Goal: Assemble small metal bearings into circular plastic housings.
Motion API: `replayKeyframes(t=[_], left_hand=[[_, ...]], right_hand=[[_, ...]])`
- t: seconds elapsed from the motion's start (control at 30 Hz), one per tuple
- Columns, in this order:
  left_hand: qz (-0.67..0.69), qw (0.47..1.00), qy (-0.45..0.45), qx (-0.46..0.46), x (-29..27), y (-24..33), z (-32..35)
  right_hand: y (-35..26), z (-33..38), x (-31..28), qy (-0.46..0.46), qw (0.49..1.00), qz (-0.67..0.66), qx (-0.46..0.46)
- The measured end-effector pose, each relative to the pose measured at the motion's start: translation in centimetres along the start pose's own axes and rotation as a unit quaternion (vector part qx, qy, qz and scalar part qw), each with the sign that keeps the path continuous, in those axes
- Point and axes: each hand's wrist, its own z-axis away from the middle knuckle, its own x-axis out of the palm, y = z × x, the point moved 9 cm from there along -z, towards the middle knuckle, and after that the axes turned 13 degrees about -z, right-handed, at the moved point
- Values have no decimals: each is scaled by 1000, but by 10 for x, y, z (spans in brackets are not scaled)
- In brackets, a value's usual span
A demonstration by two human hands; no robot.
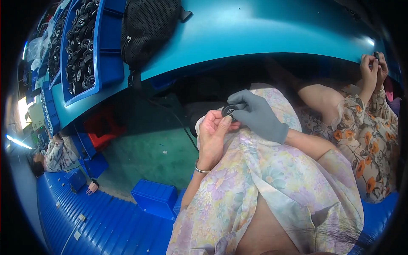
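A small black toy wheel (230,111) with a patterned hub is held between my two hands, just above my lap. My bare left hand (214,129), with a bracelet at the wrist, pinches the wheel between thumb and fingers. On my right hand (259,115) is a grey glove; its thumb and fingers close on the wheel's other side. The gloved fingertips partly cover the rim.
A blue crate (98,46) full of black wheels stands on the teal table (255,29), beside a black mesh bag (148,32). To the right, another person's hands (374,70) hold a small dark thing. A red stool (104,127) and a blue bin (154,197) are on the left; another person (59,153) sits farther off.
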Motion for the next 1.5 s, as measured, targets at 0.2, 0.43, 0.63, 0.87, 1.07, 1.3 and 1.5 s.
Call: replayKeyframes(t=[0.2, 0.43, 0.63, 0.87, 1.07, 1.3, 1.5], left_hand=[[164, 981, -102, 12, 5, 12, 3], [165, 974, -156, 3, 17, 23, 9], [168, 975, -148, 5, 13, 11, 6], [152, 981, -98, 68, 13, 30, 8], [-225, 955, 50, 184, -8, 49, 10], [-235, 953, 95, 165, -9, 46, 11], [-246, 947, 122, 170, -4, 43, 13]], right_hand=[[-40, 6, 18, -122, 978, 99, -138], [-65, 14, 38, -190, 939, 178, -226], [-59, 14, 32, -159, 947, 208, -184], [-58, 15, 21, -88, 953, 121, -265], [-50, 7, 22, -107, 961, 127, -220], [-36, 1, 16, -31, 988, 94, -120], [-33, 4, 15, -12, 983, 124, -135]])
